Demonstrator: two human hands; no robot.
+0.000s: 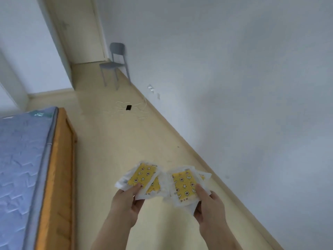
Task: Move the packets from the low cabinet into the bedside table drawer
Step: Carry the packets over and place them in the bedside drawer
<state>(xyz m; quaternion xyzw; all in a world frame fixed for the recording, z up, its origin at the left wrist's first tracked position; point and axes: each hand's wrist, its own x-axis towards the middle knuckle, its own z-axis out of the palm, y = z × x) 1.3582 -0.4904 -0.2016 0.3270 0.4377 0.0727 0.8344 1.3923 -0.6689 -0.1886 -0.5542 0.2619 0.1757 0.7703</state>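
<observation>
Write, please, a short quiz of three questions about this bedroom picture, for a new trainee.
1. True or false: the left hand and the right hand each hold yellow patterned packets in clear plastic.
2. On which side of the view is the blue quilted mattress? A left; B right; C centre.
3. What small flat black thing lies on the pale floor?
Key: 1 true; 2 A; 3 a phone.
</observation>
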